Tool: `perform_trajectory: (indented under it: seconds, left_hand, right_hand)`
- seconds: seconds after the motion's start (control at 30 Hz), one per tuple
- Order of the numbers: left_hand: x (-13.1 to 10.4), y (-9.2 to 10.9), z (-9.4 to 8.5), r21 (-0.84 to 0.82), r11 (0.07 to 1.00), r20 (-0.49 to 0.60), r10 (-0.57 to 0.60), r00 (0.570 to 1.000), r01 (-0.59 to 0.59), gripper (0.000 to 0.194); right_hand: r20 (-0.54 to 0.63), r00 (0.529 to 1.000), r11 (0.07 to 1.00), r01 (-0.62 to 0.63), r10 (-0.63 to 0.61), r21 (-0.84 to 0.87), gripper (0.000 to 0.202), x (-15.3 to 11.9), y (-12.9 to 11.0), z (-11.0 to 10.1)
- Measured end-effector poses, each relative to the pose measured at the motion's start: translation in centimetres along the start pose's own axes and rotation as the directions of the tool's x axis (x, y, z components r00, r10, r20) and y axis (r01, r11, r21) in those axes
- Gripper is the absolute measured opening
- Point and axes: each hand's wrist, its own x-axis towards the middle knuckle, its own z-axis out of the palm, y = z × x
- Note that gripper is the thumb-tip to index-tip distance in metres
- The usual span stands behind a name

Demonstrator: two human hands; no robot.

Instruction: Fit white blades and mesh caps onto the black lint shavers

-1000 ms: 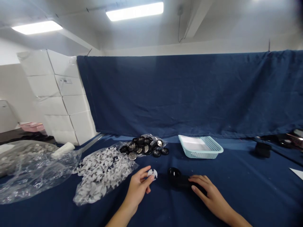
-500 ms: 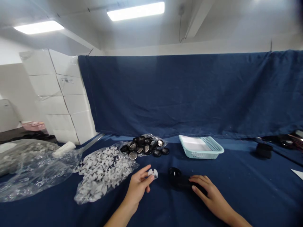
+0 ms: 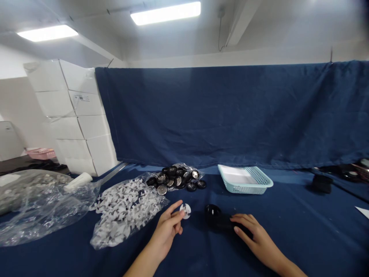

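1. Nearest, the left hand is pinching a white plastic disc with cut-outs at its near left edge, thumb on top; the supporting finger is hidden. The index finger is pointing away, and the rim grip is leaving most of the disc exposed, perhaps so that its orientation can be read.
2. To the right, the right hand is curving around the right end of a black, handset-shaped piece, thumb on the near side and fingers over the far side, probably steadying it. The piece is lying on the dark blue, cloth-covered surface, its round, open cup facing up near the disc but apart from it. How firmly the hand is pressing, I cannot tell.
3. Left of the left hand, a heap of small white plastic parts is spreading over clear plastic film, likely laid there for easy picking.
4. Farther, black round caps with shiny insides are clustering loosely, presumably within reach.
5. To their right, a pale blue perforated plastic basket is holding a white sheet, perhaps as lining.
6. Farthest, a dark blue cloth curtain is hanging behind everything, seemingly screening the workplace.
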Motion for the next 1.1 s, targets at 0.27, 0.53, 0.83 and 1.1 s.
perform_trajectory:
  seconds: [0.27,0.53,0.83,1.1]
  left_hand:
    - [-0.21,0.27,0.05,-0.220,0.970,0.085,-0.086,0.993,0.103,0.066]
    - [0.14,0.14,-0.20,-0.235,0.966,0.013,-0.105,0.994,0.105,0.053]
    - [-0.12,0.27,-0.16,-0.292,0.956,0.055,-0.010,0.998,0.026,0.058]
    - [-0.26,0.59,-0.13,-0.328,0.943,0.104,-0.029,0.994,0.062,0.060]
  right_hand:
    - [0.003,1.000,1.000,-0.013,0.013,-0.009,0.036,-0.02,0.16,0.16]
    - [-0.007,1.000,1.000,-0.010,0.010,0.010,0.036,-0.12,0.09,0.07]
    - [-0.020,1.000,0.999,-0.011,0.012,0.030,0.037,-0.04,0.40,0.18]
    - [-0.040,0.999,0.997,-0.010,0.013,0.080,0.039,-0.13,0.06,0.00]
